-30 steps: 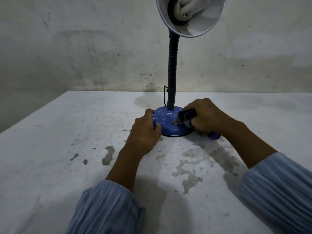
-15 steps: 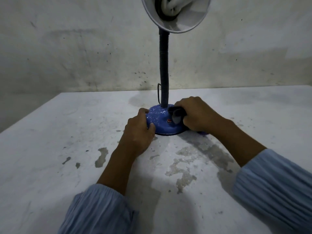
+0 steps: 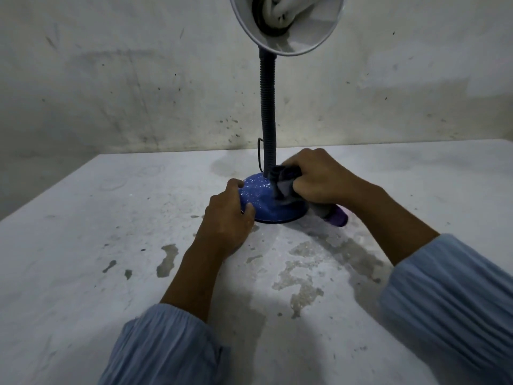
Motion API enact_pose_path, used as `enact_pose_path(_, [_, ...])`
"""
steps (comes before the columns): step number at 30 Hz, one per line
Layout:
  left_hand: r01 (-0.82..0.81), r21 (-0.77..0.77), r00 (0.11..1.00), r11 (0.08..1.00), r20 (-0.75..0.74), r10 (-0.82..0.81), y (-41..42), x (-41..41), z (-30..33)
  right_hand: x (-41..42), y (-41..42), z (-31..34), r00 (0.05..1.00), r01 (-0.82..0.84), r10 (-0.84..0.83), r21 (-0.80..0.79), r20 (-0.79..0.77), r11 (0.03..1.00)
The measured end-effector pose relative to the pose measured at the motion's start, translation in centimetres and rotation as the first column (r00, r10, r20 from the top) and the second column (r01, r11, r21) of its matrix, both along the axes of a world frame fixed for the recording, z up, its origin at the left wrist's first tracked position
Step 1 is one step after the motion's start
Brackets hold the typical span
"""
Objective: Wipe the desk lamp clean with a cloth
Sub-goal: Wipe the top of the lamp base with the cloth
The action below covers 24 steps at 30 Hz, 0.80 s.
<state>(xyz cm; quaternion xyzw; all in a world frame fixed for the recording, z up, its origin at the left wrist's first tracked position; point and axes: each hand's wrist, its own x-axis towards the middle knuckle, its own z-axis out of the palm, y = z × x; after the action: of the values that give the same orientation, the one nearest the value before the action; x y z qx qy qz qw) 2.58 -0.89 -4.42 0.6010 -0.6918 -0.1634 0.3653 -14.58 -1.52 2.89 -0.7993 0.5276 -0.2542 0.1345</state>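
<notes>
From the head camera I see my left hand [image 3: 225, 215] curled round the near-left edge of the lamp base [image 3: 263, 198], thumb on top, forearm running straight up from the blue sleeve [image 3: 166, 345]. My right hand [image 3: 322, 179] is bunched tight round a dark cloth [image 3: 286, 187], pressing it onto the base just beside the ribbed neck [image 3: 268, 112]; a purple end sticks out under the wrist. The lamp stands upright on the stained table [image 3: 111, 245], its shade [image 3: 288, 23] tipped toward me
</notes>
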Motion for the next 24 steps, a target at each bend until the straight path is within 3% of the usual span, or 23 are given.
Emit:
enact_pose_path(3, [-0.012,-0.008,1.0,1.0,0.0,0.012,0.0,0.0,0.0,1.2,-0.5,-0.6,0.994,-0.014,0.005,-0.089,-0.109,0.996])
enact_pose_path(8, [0.015,-0.03,1.0,0.999,-0.007,-0.016,0.2,0.0,0.1,2.5,-1.2,1.3,0.963,-0.016,0.042,0.099,-0.266,0.995])
enact_pose_path(13, [0.005,-0.034,1.0,0.999,-0.007,-0.005,0.2,-0.1,0.2,3.4,-1.5,0.9,0.931,-0.021,-0.018,-0.103,-0.364,0.994])
enact_pose_path(15, [0.002,-0.034,1.0,0.999,-0.016,-0.003,0.3,-0.1,0.3,3.6,-1.2,0.3,0.906,-0.039,0.005,-0.072,-0.424,0.997])
enact_pose_path(20, [0.007,-0.02,0.999,1.0,-0.035,-0.008,0.4,0.0,0.4,3.8,-0.8,2.5,0.883,-0.028,0.098,0.156,-0.459,0.987])
enact_pose_path(24, [0.012,-0.045,0.999,0.999,-0.03,-0.013,0.5,0.1,0.5,3.4,-0.7,1.8,0.946,-0.038,0.046,0.033,-0.322,0.999])
